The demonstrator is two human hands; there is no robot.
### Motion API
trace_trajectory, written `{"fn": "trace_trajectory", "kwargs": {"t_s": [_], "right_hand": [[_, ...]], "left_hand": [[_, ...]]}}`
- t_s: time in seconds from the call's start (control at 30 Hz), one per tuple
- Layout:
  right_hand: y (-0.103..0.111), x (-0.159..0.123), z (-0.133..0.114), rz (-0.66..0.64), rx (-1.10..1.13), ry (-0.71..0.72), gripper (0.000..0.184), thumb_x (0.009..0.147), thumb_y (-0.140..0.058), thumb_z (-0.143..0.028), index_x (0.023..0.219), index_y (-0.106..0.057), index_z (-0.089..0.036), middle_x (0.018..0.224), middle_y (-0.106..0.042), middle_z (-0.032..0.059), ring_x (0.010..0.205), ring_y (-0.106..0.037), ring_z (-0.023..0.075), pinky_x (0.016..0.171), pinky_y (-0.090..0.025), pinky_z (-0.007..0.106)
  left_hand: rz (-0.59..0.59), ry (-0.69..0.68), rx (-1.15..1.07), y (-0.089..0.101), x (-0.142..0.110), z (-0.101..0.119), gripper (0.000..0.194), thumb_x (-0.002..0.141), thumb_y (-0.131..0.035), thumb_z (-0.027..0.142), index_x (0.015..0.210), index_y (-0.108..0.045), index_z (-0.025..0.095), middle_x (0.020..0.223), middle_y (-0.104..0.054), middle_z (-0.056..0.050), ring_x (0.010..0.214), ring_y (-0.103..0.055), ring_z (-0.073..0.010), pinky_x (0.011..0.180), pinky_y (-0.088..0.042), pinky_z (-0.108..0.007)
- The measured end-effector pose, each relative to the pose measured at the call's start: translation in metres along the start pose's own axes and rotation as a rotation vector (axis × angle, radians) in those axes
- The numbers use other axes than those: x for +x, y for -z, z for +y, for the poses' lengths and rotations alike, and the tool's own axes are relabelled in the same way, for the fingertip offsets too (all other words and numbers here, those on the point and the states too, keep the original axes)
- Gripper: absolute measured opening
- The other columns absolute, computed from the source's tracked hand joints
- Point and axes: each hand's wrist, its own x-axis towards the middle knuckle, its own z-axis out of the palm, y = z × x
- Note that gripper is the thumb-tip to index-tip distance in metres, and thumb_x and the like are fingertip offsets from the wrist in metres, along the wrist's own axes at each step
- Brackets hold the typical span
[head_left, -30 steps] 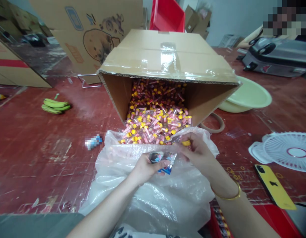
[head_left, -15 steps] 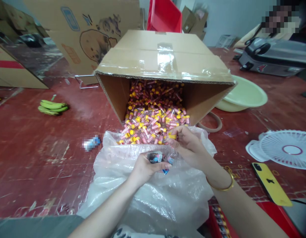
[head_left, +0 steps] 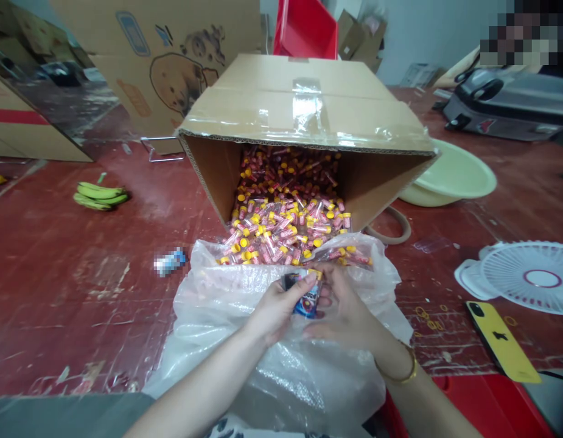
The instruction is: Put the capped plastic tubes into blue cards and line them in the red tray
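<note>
My left hand is closed around a small tube with a blue printed label and a yellow top, its thumb lying over the top. A dark edge of another printed piece shows beside it, partly covered by the fingers. Close by on the right is my right hand, its fingers apart and somewhat blurred, the fingertips near the tube's yellow top. Both hands are over a translucent white plastic bag. Just beyond lie many small clear tubes with yellow caps and pink contents, spilling from a cardboard box on its side.
On the red floor at left are bananas and a small pixelated blue-white item. To the right stand a pale green basin, a white fan grille, a yellow phone and a grey suitcase. A person is partly visible behind it.
My right hand has come down and back from the tubes towards my left hand. The yellow cap it pinched is now at the top of the tube in my left hand, and its fingers have parted.
</note>
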Motion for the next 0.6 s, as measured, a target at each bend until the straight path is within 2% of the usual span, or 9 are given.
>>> {"fn": "trace_trajectory", "kwargs": {"t_s": [0.07, 0.13, 0.23, 0.33, 0.47, 0.53, 0.6], "right_hand": [[-0.009, -0.005, 0.004, 0.051, -0.002, 0.023, 0.080, 0.058, -0.084, -0.018, 0.120, -0.035, -0.032, 0.118, -0.052, 0.0056, 0.098, -0.059, 0.0202, 0.074, -0.056, 0.032], [-0.014, -0.007, 0.008, 0.153, -0.053, 0.070, 0.071, 0.063, -0.076, -0.012, 0.116, -0.034, -0.032, 0.111, -0.052, 0.0040, 0.093, -0.060, 0.0182, 0.073, -0.055, 0.031], [-0.016, -0.008, 0.012, 0.236, -0.190, 0.127, 0.067, 0.063, -0.070, -0.008, 0.115, -0.034, -0.031, 0.107, -0.050, 0.0030, 0.094, -0.057, 0.0186, 0.077, -0.053, 0.033], [-0.016, -0.011, 0.014, 0.240, -0.233, 0.162, 0.070, 0.062, -0.069, -0.007, 0.116, -0.032, -0.031, 0.110, -0.047, 0.0041, 0.100, -0.054, 0.0200, 0.082, -0.051, 0.034], [-0.018, -0.013, 0.015, 0.205, -0.126, 0.120, 0.066, 0.065, -0.068, -0.009, 0.114, -0.031, -0.031, 0.105, -0.046, 0.0032, 0.090, -0.056, 0.0176, 0.066, -0.052, 0.027], [-0.019, -0.012, 0.015, 0.196, -0.120, 0.126, 0.065, 0.065, -0.068, -0.008, 0.114, -0.031, -0.031, 0.105, -0.046, 0.0031, 0.091, -0.056, 0.0178, 0.068, -0.052, 0.028], [-0.018, -0.011, 0.014, 0.217, -0.172, 0.162, 0.066, 0.064, -0.069, -0.008, 0.114, -0.033, -0.030, 0.107, -0.046, 0.0040, 0.097, -0.054, 0.0193, 0.077, -0.051, 0.032]], "left_hand": [[0.001, 0.000, -0.007, -0.003, 0.000, 0.002, 0.052, 0.063, -0.080, 0.052, 0.090, -0.070, 0.009, 0.076, -0.073, -0.011, 0.069, -0.069, -0.0210, 0.064, -0.056, -0.031], [-0.011, -0.010, 0.009, -0.003, -0.001, 0.002, 0.053, 0.063, -0.080, 0.053, 0.090, -0.070, 0.009, 0.074, -0.072, -0.010, 0.066, -0.068, -0.0197, 0.064, -0.055, -0.030], [-0.032, -0.033, 0.042, 0.001, -0.003, 0.000, 0.046, 0.061, -0.084, 0.043, 0.089, -0.072, 0.009, 0.074, -0.073, -0.009, 0.065, -0.067, -0.0169, 0.066, -0.053, -0.026], [-0.027, -0.038, 0.065, 0.004, -0.005, -0.004, 0.039, 0.062, -0.085, 0.036, 0.086, -0.072, 0.009, 0.076, -0.073, -0.009, 0.064, -0.065, -0.0156, 0.068, -0.052, -0.027], [-0.020, -0.040, 0.066, 0.004, -0.006, -0.007, 0.039, 0.062, -0.084, 0.036, 0.087, -0.072, 0.009, 0.078, -0.073, -0.009, 0.064, -0.065, -0.0156, 0.069, -0.052, -0.028], [-0.019, -0.043, 0.062, 0.004, -0.006, -0.007, 0.038, 0.062, -0.084, 0.036, 0.087, -0.073, 0.010, 0.079, -0.072, -0.008, 0.064, -0.065, -0.0156, 0.070, -0.052, -0.028], [-0.021, -0.039, 0.060, 0.004, -0.006, -0.007, 0.038, 0.062, -0.084, 0.036, 0.087, -0.073, 0.010, 0.078, -0.072, -0.008, 0.064, -0.064, -0.0154, 0.070, -0.052, -0.029]]}}
